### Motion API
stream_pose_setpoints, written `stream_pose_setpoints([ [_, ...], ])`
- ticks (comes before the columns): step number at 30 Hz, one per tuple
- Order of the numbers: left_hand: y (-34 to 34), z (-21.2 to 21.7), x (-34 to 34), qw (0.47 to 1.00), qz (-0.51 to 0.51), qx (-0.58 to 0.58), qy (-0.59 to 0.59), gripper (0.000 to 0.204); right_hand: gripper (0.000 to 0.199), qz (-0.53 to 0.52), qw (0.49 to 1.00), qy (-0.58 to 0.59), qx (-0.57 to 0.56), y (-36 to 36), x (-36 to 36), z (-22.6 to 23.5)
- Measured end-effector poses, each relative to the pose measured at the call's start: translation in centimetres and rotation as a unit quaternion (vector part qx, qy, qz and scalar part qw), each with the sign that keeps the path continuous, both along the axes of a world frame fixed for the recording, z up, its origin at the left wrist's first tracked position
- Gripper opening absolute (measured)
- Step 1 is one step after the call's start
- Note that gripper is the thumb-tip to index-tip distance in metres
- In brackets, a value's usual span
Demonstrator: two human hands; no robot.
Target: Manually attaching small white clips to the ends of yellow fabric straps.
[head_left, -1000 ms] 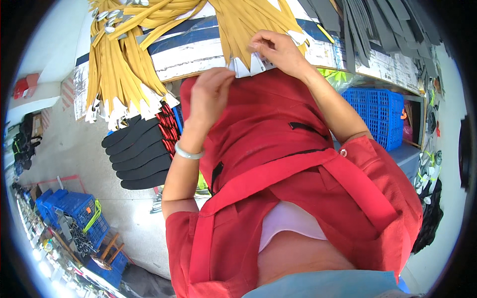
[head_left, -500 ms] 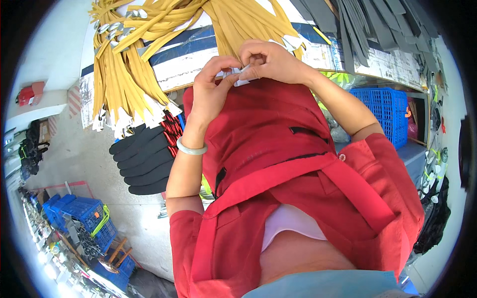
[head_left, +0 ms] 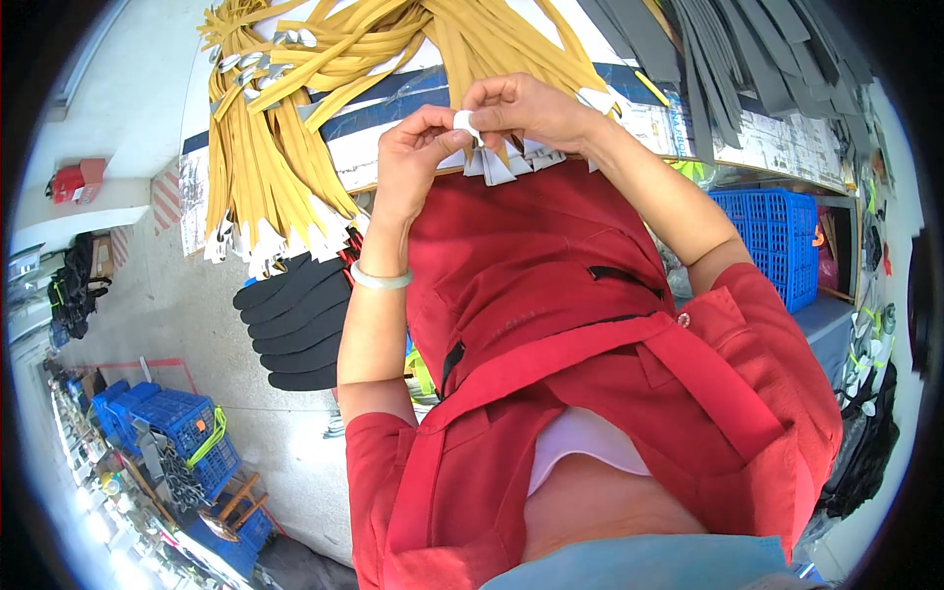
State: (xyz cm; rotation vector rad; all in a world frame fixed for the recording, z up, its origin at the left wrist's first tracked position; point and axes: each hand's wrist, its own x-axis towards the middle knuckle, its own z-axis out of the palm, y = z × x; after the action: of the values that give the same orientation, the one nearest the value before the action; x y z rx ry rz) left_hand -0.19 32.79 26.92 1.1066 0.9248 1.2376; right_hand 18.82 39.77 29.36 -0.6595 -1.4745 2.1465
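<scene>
A small white tab is pinched between my two hands, just above the table's near edge. My left hand grips its left side with thumb and fingertips. From the right, my right hand is closed on the same tab, its fingers curled. Under and behind my hands lies a bundle of mustard-yellow straps, with white ends hanging over the edge by my red apron. Whether the tab is joined to one of these straps is hidden by my fingers.
More yellow straps drape off the table at left. Dark grey strips hang at right above a blue crate. Black curved pieces are stacked below the table on the left. Other blue crates stand on the floor.
My hands have lifted slightly, and the white tab now shows more plainly between them. The white strap ends below have come into view. The whole picture has shifted a little rightward.
</scene>
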Motion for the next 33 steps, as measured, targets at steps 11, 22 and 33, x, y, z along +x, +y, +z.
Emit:
stream_pose_setpoints([
  [11, -0.2, -0.9, 1.7, 0.987, 0.157, 0.018, 0.038, 0.012, 0.012, -0.176, 0.874, -0.178, 0.417, -1.4, -1.5, -0.4],
  [22, -0.3, -0.3, -2.0, 0.996, 0.042, -0.005, 0.076, 0.015, 0.012, -0.190, 0.939, -0.011, 0.287, -1.7, -1.8, -1.9],
  [33, -1.8, -0.7, -6.3, 0.940, 0.297, 0.085, 0.145, 0.005, 0.020, -0.217, 0.950, -0.149, 0.170, -3.2, 2.6, -0.6],
])
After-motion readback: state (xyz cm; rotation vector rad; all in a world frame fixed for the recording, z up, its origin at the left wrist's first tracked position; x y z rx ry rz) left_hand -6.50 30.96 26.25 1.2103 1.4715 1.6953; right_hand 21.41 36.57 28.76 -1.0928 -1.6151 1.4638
